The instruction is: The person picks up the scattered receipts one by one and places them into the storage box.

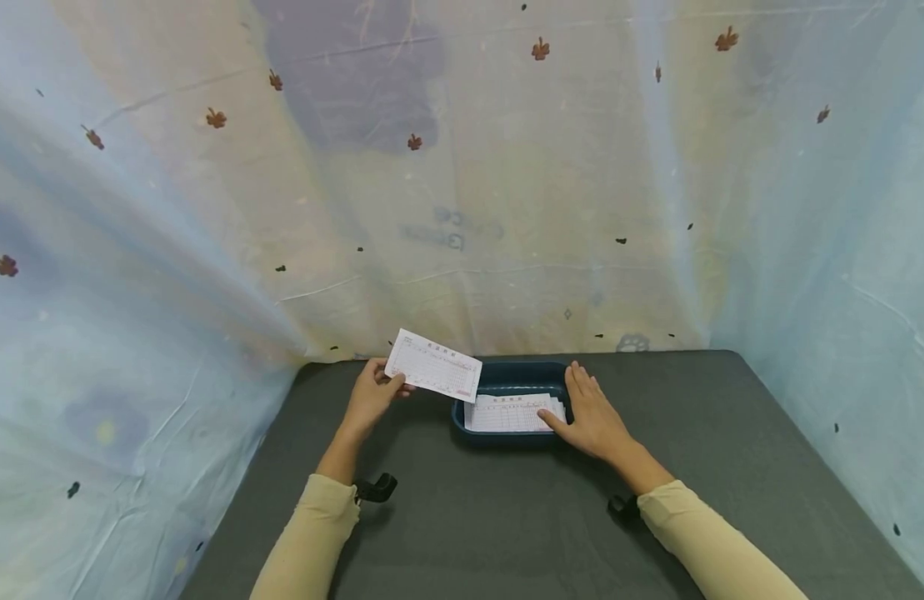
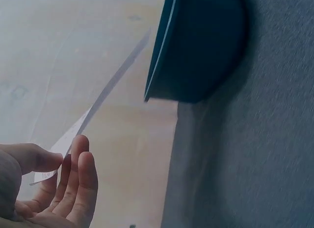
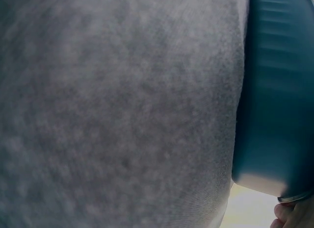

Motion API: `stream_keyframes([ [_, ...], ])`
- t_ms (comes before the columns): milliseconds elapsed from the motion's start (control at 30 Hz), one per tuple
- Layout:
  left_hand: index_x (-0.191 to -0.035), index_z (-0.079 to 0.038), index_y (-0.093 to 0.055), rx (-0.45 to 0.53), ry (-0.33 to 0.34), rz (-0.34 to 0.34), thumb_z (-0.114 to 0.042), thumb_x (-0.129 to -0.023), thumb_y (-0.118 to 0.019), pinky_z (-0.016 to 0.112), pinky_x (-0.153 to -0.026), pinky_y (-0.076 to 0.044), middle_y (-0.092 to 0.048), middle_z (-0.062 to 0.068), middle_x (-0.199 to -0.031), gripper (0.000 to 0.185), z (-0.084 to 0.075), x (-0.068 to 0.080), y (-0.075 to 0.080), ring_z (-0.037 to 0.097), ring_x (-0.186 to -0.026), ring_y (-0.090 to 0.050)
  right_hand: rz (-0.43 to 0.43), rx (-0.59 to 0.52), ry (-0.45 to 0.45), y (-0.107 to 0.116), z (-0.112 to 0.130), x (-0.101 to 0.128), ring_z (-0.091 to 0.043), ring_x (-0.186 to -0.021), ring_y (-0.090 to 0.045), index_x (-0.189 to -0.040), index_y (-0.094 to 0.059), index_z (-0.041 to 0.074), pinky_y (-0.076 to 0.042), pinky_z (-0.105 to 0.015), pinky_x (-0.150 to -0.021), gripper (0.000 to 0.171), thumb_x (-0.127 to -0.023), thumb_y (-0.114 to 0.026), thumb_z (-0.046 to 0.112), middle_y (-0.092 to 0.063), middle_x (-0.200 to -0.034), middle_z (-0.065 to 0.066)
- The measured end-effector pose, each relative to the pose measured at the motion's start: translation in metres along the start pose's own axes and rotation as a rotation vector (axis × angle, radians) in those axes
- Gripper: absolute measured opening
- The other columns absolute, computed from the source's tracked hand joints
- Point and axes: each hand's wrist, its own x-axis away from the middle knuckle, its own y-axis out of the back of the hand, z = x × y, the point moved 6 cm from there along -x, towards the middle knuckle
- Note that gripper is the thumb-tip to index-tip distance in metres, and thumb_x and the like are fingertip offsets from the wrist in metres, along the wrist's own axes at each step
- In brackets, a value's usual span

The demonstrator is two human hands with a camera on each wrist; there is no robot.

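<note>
Head view: left hand [image 1: 372, 398] pinches a slip [image 1: 434, 365]; right hand [image 1: 592, 417] rests flat on the tray [image 1: 506, 375].

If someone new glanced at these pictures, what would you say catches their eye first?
Probably the white printed slip that the left hand pinches by its corner, held above the grey table. Next, the dark blue tray at the table's far edge holding more slips, with the right hand resting flat on its right rim.

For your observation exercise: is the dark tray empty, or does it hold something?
Not empty. The dark tray holds printed paper slips, seen lying inside it in the head view.
</note>
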Motion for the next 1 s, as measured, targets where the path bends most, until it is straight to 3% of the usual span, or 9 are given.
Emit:
stream_keyframes([
  [67, -0.145, 0.012, -0.044, -0.010, 0.001, 0.019, 0.003, -0.107, -0.060, 0.023, -0.076, -0.062, -0.065, 0.034, -0.123, 0.043, -0.003, 0.001, -0.009, 0.036, -0.095, -0.078, -0.006, -0.001, 0.003, 0.000, 0.000, 0.000, -0.047, -0.162, -0.017, -0.166, -0.021, -0.012, -0.016, -0.061, -0.131, 0.110, -0.101, -0.061, 0.067, -0.016, -0.175, -0.030],
  [133, -0.144, 0.014, -0.044, -0.014, -0.003, 0.044, 0.004, -0.106, -0.060, 0.023, -0.075, -0.062, -0.064, 0.035, -0.123, 0.042, -0.014, 0.006, -0.018, 0.031, -0.090, -0.078, -0.005, 0.001, 0.001, 0.000, 0.000, 0.000, -0.047, -0.162, -0.017, -0.166, -0.021, -0.012, -0.016, -0.061, -0.131, 0.110, -0.100, -0.062, 0.066, -0.017, -0.175, -0.030],
  [200, -0.143, 0.014, -0.045, -0.026, -0.008, 0.052, 0.005, -0.106, -0.060, 0.023, -0.075, -0.062, -0.064, 0.035, -0.121, 0.041, -0.016, 0.006, -0.026, 0.030, -0.088, -0.078, -0.002, 0.004, -0.002, 0.000, -0.001, 0.000, -0.046, -0.163, -0.017, -0.166, -0.021, -0.012, -0.016, -0.060, -0.132, 0.110, -0.100, -0.062, 0.066, -0.017, -0.175, -0.030],
  [300, -0.142, 0.010, -0.047, -0.034, -0.017, 0.061, 0.005, -0.105, -0.061, 0.023, -0.074, -0.062, -0.066, 0.031, -0.117, 0.040, -0.015, 0.007, -0.037, 0.029, -0.086, -0.078, 0.000, 0.008, -0.004, 0.000, -0.001, 0.000, -0.046, -0.163, -0.017, -0.166, -0.021, -0.011, -0.016, -0.059, -0.132, 0.109, -0.100, -0.062, 0.066, -0.017, -0.175, -0.029],
  [367, -0.142, 0.008, -0.048, -0.038, -0.015, 0.058, 0.004, -0.105, -0.062, 0.025, -0.074, -0.063, -0.067, 0.027, -0.114, 0.039, -0.005, 0.003, -0.042, 0.040, -0.091, -0.078, 0.000, 0.009, -0.004, -0.001, -0.001, 0.000, -0.045, -0.163, -0.016, -0.166, -0.021, -0.012, -0.016, -0.060, -0.132, 0.109, -0.100, -0.062, 0.066, -0.016, -0.175, -0.029],
  [500, -0.141, 0.007, -0.048, -0.033, -0.007, 0.078, 0.005, -0.104, -0.063, 0.040, -0.081, -0.066, -0.067, 0.026, -0.111, 0.039, -0.005, 0.004, -0.053, 0.050, -0.096, -0.076, 0.002, 0.008, -0.004, 0.000, -0.002, -0.001, -0.045, -0.163, -0.016, -0.166, -0.021, -0.012, -0.016, -0.060, -0.132, 0.109, -0.100, -0.062, 0.065, -0.015, -0.175, -0.029],
  [633, -0.139, 0.006, -0.050, -0.038, -0.008, 0.078, 0.005, -0.103, -0.064, 0.055, -0.087, -0.064, -0.068, 0.025, -0.111, 0.038, -0.006, 0.004, -0.063, 0.045, -0.091, -0.078, 0.009, 0.012, -0.008, 0.001, -0.001, -0.001, -0.046, -0.163, -0.017, -0.166, -0.020, -0.011, -0.016, -0.059, -0.132, 0.109, -0.100, -0.062, 0.065, -0.014, -0.176, -0.028],
  [733, -0.138, 0.005, -0.052, -0.057, -0.012, 0.076, 0.004, -0.104, -0.064, 0.055, -0.086, -0.064, -0.068, 0.024, -0.111, 0.036, -0.007, 0.005, -0.071, 0.040, -0.088, -0.079, 0.013, 0.020, -0.009, 0.001, -0.002, -0.001, -0.046, -0.163, -0.017, -0.166, -0.020, -0.012, -0.016, -0.060, -0.132, 0.109, -0.101, -0.061, 0.065, -0.013, -0.176, -0.029],
  [1000, -0.132, 0.005, -0.053, -0.099, -0.038, 0.101, 0.003, -0.103, -0.064, 0.052, -0.081, -0.066, -0.068, 0.024, -0.111, 0.031, -0.012, 0.009, -0.092, 0.046, -0.090, -0.078, 0.010, 0.014, -0.007, 0.001, -0.001, -0.001, -0.047, -0.163, -0.017, -0.165, -0.020, -0.013, -0.016, -0.060, -0.132, 0.109, -0.100, -0.062, 0.064, -0.015, -0.175, -0.030],
])
